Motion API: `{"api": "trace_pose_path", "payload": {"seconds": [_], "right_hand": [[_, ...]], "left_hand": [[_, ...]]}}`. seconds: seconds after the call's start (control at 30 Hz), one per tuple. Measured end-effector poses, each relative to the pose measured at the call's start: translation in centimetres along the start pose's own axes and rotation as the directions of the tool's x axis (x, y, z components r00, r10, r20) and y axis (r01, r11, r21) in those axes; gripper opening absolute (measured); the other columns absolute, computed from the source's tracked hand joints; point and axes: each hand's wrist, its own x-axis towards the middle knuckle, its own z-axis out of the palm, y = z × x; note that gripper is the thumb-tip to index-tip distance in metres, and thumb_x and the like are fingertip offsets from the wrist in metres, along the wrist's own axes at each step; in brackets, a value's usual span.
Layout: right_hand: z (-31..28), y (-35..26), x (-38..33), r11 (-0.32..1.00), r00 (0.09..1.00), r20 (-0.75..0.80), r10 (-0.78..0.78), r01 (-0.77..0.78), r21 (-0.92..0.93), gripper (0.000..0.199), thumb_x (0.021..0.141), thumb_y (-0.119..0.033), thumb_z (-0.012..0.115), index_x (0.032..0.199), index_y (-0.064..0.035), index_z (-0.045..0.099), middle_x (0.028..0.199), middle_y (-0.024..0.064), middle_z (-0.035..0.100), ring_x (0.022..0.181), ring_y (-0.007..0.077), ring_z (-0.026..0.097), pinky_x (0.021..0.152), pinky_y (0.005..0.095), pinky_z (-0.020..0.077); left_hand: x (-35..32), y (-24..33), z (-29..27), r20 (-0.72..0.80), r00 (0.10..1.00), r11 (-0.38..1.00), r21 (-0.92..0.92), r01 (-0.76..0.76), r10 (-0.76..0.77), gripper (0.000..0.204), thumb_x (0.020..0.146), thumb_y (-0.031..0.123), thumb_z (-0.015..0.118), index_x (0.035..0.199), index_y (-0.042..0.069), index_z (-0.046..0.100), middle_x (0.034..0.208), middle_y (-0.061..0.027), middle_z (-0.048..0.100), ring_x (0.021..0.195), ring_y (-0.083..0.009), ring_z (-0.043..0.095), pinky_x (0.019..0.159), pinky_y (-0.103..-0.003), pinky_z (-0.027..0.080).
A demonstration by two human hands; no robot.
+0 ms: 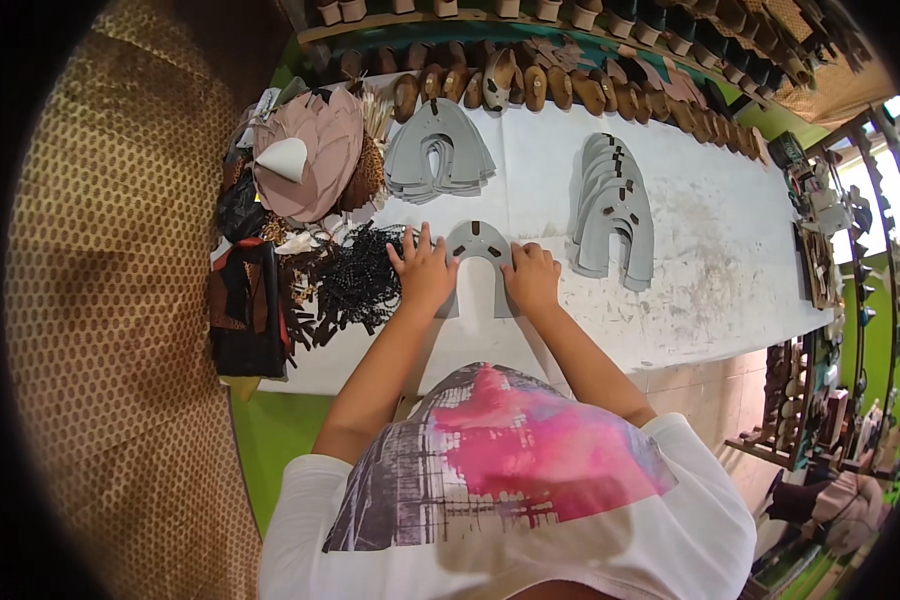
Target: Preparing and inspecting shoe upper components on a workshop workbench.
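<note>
A grey horseshoe-shaped cut piece [478, 243] with small brown tabs lies flat on the white table [730, 260] in front of me. My left hand [422, 270] presses on its left leg with fingers spread. My right hand [532, 277] rests on its right leg, fingers curled down on it. Just left of my left hand lies a heap of small dark strap pieces [358, 280].
A stack of plain grey horseshoe pieces [440, 152] sits farther back. A fanned stack of grey pieces with brown tabs [615, 210] lies to the right. Pinkish leather pieces [310, 150] and dark scraps crowd the left end. Wooden shoe soles [570, 90] line the far edge.
</note>
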Motion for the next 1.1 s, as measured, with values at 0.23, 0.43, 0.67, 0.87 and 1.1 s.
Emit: {"api": "trace_pose_path", "payload": {"seconds": [0.23,0.43,0.67,0.87,1.1], "right_hand": [[0.0,0.7,0.8,0.914,0.974,0.215,0.072,-0.15,0.377,0.022,0.074,-0.018,0.061,0.093,-0.0049,0.063,0.087,0.0152,0.062,0.085,0.0322,0.059,0.073,0.0396,0.0469],[0.2,2.8,-0.5,0.728,0.972,0.234,0.017,-0.172,0.663,0.029,0.081,-0.019,0.059,0.106,-0.0053,0.06,0.088,0.0124,0.064,0.078,0.0251,0.06,0.07,0.0339,0.0467],[-4.6,10.1,-1.1,0.305,0.92,0.346,0.184,-0.388,0.87,0.04,0.082,-0.018,0.061,0.118,-0.0023,0.054,0.08,0.0021,0.06,0.068,0.0088,0.051,0.058,0.0236,0.0416],[-11.4,15.8,0.2,0.226,0.897,0.201,0.393,-0.306,0.925,0.046,0.082,-0.017,0.062,0.122,0.0015,0.049,0.08,-0.0007,0.056,0.066,0.0052,0.047,0.054,0.0201,0.0362],[-8.5,22.6,4.3,0.871,0.894,-0.167,0.416,-0.339,0.355,0.047,0.08,-0.019,0.061,0.123,-0.0034,0.05,0.098,0.0138,0.061,0.084,0.0246,0.06,0.067,0.0306,0.0469]], "left_hand": [[0.4,-0.7,0.0,0.124,0.983,0.984,-0.098,0.149,-0.137,0.02,0.075,0.026,0.064,0.085,0.008,0.067,0.131,-0.0097,0.044,0.13,-0.0373,0.022,0.099,-0.066,0.01],[0.0,0.7,-1.5,0.209,0.97,0.965,-0.199,0.169,-0.127,0.019,0.076,0.027,0.062,0.083,0.01,0.067,0.131,-0.0078,0.045,0.13,-0.0387,0.021,0.099,-0.066,0.01],[3.7,8.0,-0.4,0.156,0.981,0.913,-0.406,-0.047,0.119,0.022,0.08,0.027,0.058,0.08,0.006,0.062,0.118,-0.007,0.057,0.122,-0.0389,0.036,0.101,-0.044,0.027],[8.7,16.5,1.0,0.102,0.93,0.838,-0.476,-0.266,0.353,0.027,0.081,0.032,0.054,0.078,0.007,0.065,0.117,-0.0049,0.057,0.122,-0.038,0.036,0.096,-0.056,0.026],[12.0,21.3,4.4,0.421,0.895,0.98,-0.184,-0.073,0.146,0.039,0.081,0.039,0.056,0.113,0.017,0.057,0.135,-0.0105,0.039,0.129,-0.0334,0.027,0.1,-0.063,0.015]]}}
